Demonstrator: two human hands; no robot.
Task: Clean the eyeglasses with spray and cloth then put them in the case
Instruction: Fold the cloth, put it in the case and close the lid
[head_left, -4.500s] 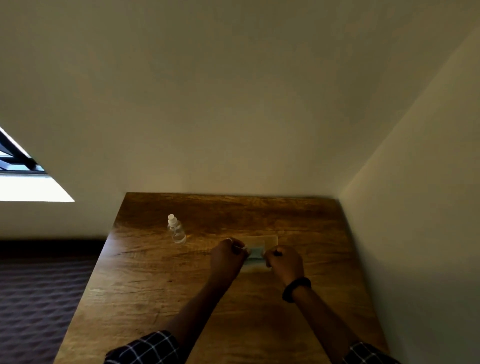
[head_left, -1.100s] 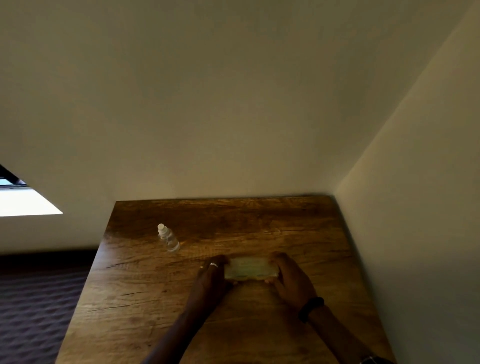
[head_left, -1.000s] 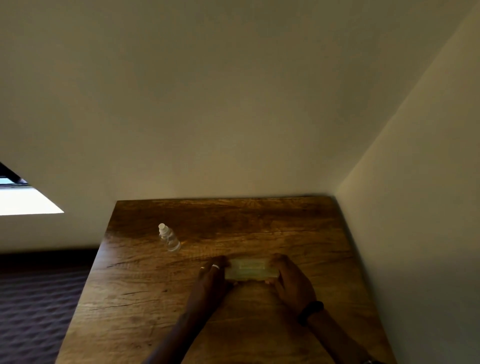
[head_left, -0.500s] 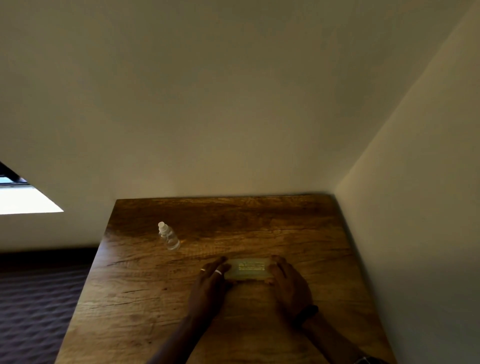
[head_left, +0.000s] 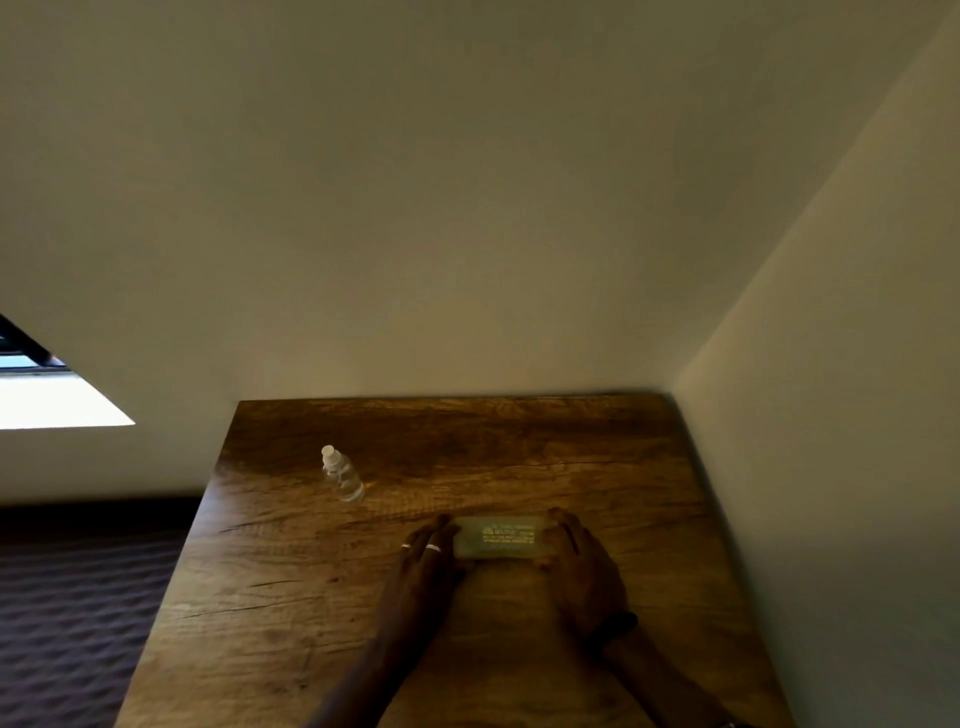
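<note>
Both forearms reach forward from the bottom edge of the view and angle in toward each other. The left hand (head_left: 422, 564) lies palm down with its fingers (head_left: 440, 531) straight and close together, pointing forward and a little to the right, with two pale rings (head_left: 433, 547) on them. The right hand (head_left: 583, 569) mirrors it, palm down, its fingers (head_left: 565, 527) straight and pointing forward and slightly left, with a dark band (head_left: 619, 621) at its wrist

The table (head_left: 291, 613) is surfaced in grained, faintly glossy wood. The case (head_left: 501, 538) is seen as translucent matt plastic; the bottle (head_left: 343, 478) at its 10 o'clock, clear plastic.
</note>
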